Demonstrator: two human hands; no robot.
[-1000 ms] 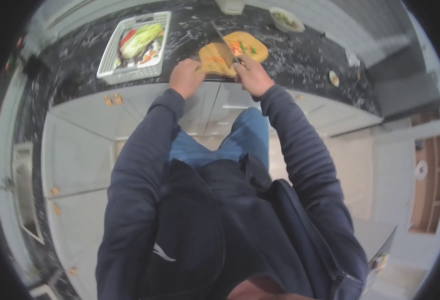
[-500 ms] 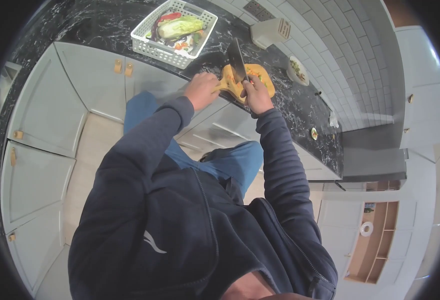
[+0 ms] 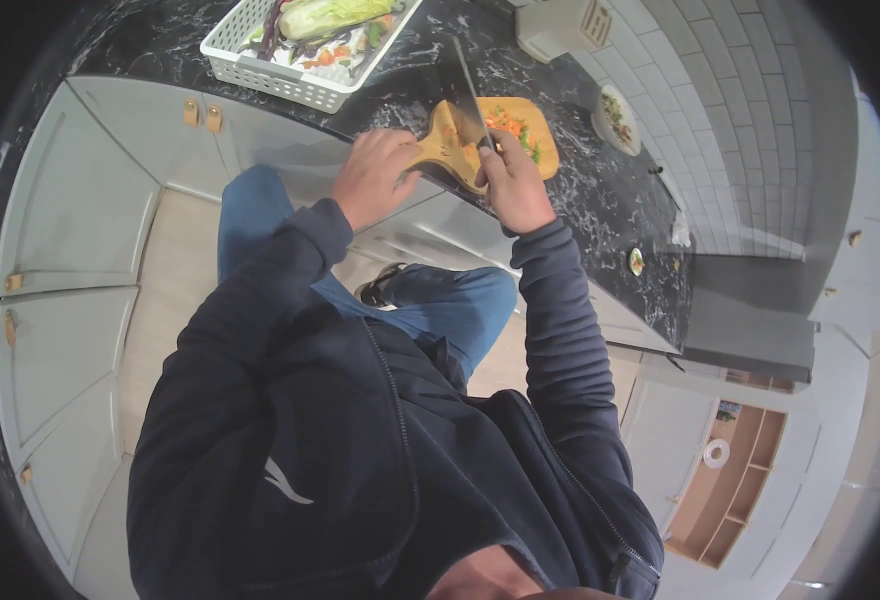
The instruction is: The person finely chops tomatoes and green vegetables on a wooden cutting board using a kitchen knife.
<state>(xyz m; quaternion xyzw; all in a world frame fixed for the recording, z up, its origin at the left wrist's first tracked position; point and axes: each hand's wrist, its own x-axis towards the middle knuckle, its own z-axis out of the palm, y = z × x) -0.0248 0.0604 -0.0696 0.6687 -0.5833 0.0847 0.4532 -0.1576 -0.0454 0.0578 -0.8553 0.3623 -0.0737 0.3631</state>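
Observation:
My right hand (image 3: 515,183) is wrapped round the handle of a cleaver (image 3: 471,92). Its dark blade stands nearly edge-on to me, over a wooden cutting board (image 3: 546,145). On the board lie chopped orange and green vegetable pieces (image 3: 508,124), partly behind the blade and my hand. My left hand (image 3: 373,178) is at the end of the board's handle, fingers loosely stretched and thumb apart. Whether it still touches the handle I cannot make out.
A white perforated basket (image 3: 275,84) with a leafy cabbage (image 3: 332,17) and scraps stands left of the board. Behind are a knife block (image 3: 558,28) and a white plate of chopped food (image 3: 615,118). A small dish (image 3: 636,262) sits farther right on the dark counter (image 3: 600,205).
My left hand has loosened and slid back along the board's handle, baring more of it. The cleaver has turned more edge-on. The whole view has shifted a little.

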